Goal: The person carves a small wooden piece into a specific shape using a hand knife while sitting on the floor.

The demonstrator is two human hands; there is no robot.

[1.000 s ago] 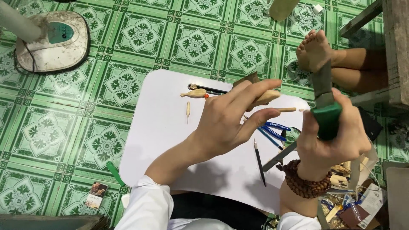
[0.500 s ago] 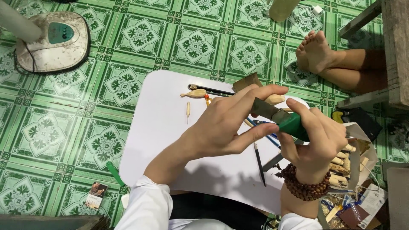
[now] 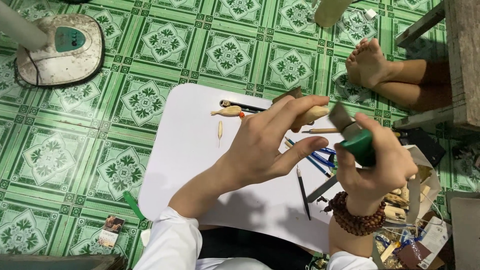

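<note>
My left hand (image 3: pixel 265 145) holds a small pale wooden piece (image 3: pixel 314 115) at its fingertips above a white board (image 3: pixel 190 150). My right hand (image 3: pixel 377 162), with a brown bead bracelet on the wrist, grips a green-handled carving knife (image 3: pixel 352 135). Its flat blade points up and left, close to the wooden piece. On the board behind my hands lie a small carved wooden figure (image 3: pixel 227 112) and a thin wooden sliver (image 3: pixel 220 131).
Pencils, blue pens (image 3: pixel 320 156) and a thin brush lie on the board. A box of wood scraps (image 3: pixel 415 195) sits at the right. A fan base (image 3: pixel 57 47) stands at the top left. Another person's bare foot (image 3: pixel 369 62) rests on the green tiled floor.
My right hand has swung the knife from upright to angled toward the wooden piece, then shifted slightly right. My left hand has stayed over the board.
</note>
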